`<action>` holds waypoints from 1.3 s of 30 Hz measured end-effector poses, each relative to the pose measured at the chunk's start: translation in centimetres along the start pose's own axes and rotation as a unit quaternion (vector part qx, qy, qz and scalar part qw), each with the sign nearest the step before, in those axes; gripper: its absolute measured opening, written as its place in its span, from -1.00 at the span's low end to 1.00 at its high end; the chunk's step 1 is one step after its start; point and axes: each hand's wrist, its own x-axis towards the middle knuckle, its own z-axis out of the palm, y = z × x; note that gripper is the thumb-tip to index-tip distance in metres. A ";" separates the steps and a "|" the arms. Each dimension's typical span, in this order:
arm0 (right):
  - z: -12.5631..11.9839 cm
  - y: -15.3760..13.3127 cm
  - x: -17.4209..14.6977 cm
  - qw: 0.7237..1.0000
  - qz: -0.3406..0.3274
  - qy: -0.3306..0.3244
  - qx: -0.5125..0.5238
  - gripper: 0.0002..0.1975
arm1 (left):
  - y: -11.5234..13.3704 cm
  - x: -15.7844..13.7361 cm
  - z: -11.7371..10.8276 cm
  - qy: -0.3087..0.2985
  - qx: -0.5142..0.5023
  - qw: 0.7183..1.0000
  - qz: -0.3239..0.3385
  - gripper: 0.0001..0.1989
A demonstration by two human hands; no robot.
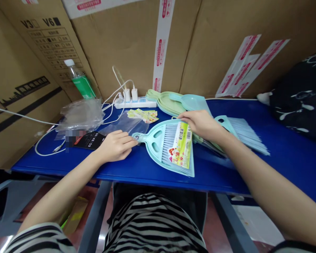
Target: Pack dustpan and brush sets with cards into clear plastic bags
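A light-blue dustpan with a matching brush nested in it lies at the table's front edge. My left hand is closed on the end of its handle. A yellow-green label card with mushroom pictures lies across the bristles. My right hand pinches at the card's upper edge, by the dustpan's far rim; its fingertips are partly hidden. Behind are stacked green dustpans with a blue dustpan on top. Another blue brush lies beyond my right forearm, beside partly covered pieces.
Loose label cards and clear plastic bags lie at the left, near a phone showing a timer. A power strip with white cables and a green-labelled bottle stand before cardboard walls. Dark patterned fabric is at right.
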 end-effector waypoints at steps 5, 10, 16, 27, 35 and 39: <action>-1.6 1.3 -0.2 0.999 0.043 0.006 -0.018 -0.69 | -0.1 -0.2 0.2 -0.052 -0.011 0.998 -0.018 -0.71; -1.8 2.9 -0.3 0.999 0.011 0.029 -0.034 -0.70 | -0.1 -0.3 0.2 -0.065 -0.023 0.997 -0.024 -0.71; -1.9 3.8 -0.3 0.997 0.035 0.047 -0.047 -0.73 | -0.2 -0.3 0.3 -0.067 -0.027 0.997 -0.030 -0.73; -1.4 3.5 -0.3 0.996 0.037 0.069 -0.031 -0.74 | -0.2 -0.2 0.2 -0.061 -0.026 0.997 -0.030 -0.74; -0.7 2.4 0.0 0.997 0.064 0.046 0.001 -0.72 | 0.2 -0.2 0.4 -0.068 -0.102 0.992 -0.027 -0.70; -0.2 2.3 0.1 0.997 0.063 0.040 0.000 -0.72 | 0.5 0.1 0.1 -0.039 -0.181 0.983 -0.014 -0.72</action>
